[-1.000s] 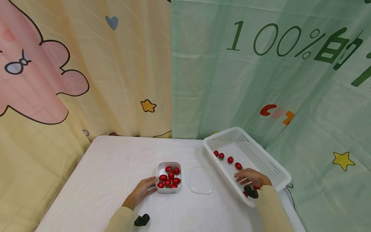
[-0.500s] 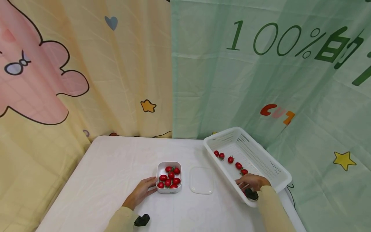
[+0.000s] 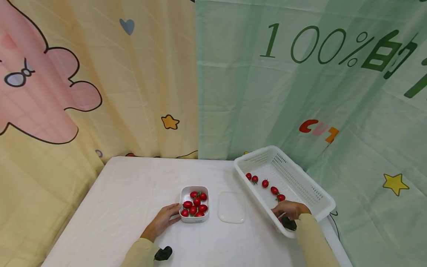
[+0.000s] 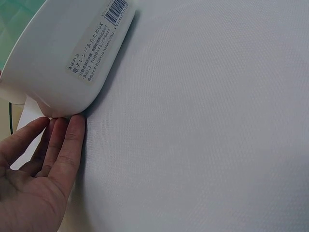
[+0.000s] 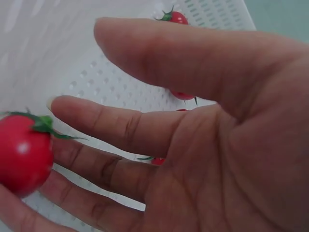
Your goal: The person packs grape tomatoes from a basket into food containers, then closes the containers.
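Note:
A white square container (image 3: 195,219) with several cherry tomatoes (image 3: 193,210) inside stands on the table. My left hand (image 3: 165,218) touches its near left corner; in the left wrist view the fingertips (image 4: 75,121) meet the outer wall low down, fingers nearly straight. Inside the white basket at the right, my right hand (image 3: 289,210) reaches down at the near end. The right wrist view shows its thumb spread wide from the fingers and a cherry tomato (image 5: 24,152) right at the fingertips, in front of the fingers. More tomatoes are partly hidden behind that hand.
A clear flat lid (image 3: 231,207) lies between the container and the perforated basket (image 3: 313,185). Several tomatoes (image 3: 265,183) lie in a line along the basket's left side. Patterned curtains (image 3: 150,92) hang behind the white-covered table (image 3: 126,193).
My right hand has shifted slightly back and lower in the basket, uncovering a tomato beyond its fingers. The left hand and the container have not moved.

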`<state>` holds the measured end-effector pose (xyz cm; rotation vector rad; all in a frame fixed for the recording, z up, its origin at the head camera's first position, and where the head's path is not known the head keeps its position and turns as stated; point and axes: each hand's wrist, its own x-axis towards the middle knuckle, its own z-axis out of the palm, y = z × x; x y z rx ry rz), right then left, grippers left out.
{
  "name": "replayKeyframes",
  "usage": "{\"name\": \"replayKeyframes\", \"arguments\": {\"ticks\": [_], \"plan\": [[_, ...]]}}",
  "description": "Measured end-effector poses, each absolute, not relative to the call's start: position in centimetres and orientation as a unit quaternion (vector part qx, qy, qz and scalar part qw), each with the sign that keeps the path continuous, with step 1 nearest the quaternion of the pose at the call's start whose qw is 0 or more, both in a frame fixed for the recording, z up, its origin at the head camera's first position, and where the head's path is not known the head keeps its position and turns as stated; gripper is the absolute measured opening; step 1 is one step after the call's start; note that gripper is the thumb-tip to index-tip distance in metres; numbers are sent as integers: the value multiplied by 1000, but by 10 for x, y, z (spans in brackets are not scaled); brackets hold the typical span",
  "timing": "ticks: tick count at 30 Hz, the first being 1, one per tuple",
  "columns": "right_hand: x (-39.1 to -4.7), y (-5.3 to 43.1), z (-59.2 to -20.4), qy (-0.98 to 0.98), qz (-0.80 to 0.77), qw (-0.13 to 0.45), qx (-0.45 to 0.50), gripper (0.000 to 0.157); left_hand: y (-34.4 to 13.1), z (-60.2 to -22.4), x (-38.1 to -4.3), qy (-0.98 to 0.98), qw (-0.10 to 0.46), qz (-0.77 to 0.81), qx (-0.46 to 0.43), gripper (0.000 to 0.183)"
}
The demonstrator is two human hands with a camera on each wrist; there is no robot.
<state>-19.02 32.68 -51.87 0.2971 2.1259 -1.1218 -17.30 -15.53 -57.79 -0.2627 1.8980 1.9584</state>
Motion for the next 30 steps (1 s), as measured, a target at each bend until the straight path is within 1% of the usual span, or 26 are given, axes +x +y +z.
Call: {"name": "replayKeyframes", "arguments": {"ticks": [4, 10, 14, 20, 24, 30], "plan": [[-189, 329, -521, 808, -459, 355, 94, 22, -156, -579, -173, 680, 200, 700, -87, 54], [-187, 335, -517, 793, -490, 355, 71, 24, -156, -577, -172, 680, 203, 700, -79, 55], [-187, 337, -514, 796, -479, 365, 59, 25, -155, -577, -172, 680, 199, 701, -82, 53], [-189, 337, -511, 783, -491, 382, 20, 21, -155, -578, -172, 680, 199, 699, -89, 52], [-190, 337, -511, 776, -511, 370, 8, 20, -155, -579, -173, 680, 200, 700, -88, 52], [-193, 334, -509, 773, -535, 341, 2, 24, -155, -579, -174, 679, 201, 701, -83, 54]]}}
